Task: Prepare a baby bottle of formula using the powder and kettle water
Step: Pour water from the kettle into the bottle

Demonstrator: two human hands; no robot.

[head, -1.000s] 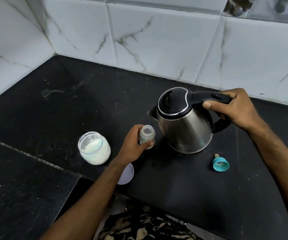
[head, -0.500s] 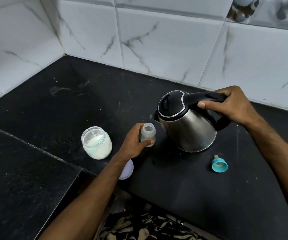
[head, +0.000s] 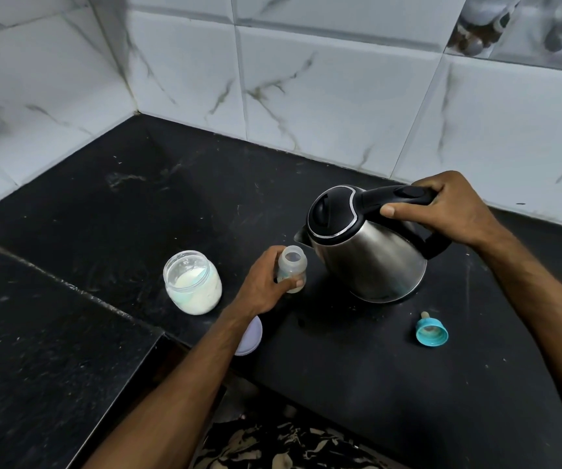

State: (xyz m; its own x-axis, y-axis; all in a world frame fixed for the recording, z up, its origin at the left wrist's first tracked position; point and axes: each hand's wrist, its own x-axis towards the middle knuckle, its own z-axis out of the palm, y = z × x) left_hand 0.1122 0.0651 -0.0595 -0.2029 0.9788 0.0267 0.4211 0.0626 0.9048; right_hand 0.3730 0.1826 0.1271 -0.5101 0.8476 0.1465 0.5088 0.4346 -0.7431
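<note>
A small clear baby bottle (head: 292,265) stands upright on the black counter with its mouth uncovered, and my left hand (head: 263,286) is wrapped around it. Right of it is a steel kettle (head: 370,255) with a black lid, tilted so its spout points at the bottle's mouth. My right hand (head: 448,211) grips the kettle's black handle. No water is visible leaving the spout. A lidless glass jar of white powder (head: 193,282) stands left of the bottle. The teal teat cap (head: 431,331) lies on the counter below the kettle.
A pale round lid (head: 252,336) lies by the counter's front edge, partly under my left forearm. White marble-look tiles (head: 306,96) close the back and left sides. A lower black slab (head: 36,350) steps down at the left. The counter edge runs diagonally at the bottom.
The view has shifted up and right. The kettle has tipped a little more toward the bottle; both hands keep their grips.
</note>
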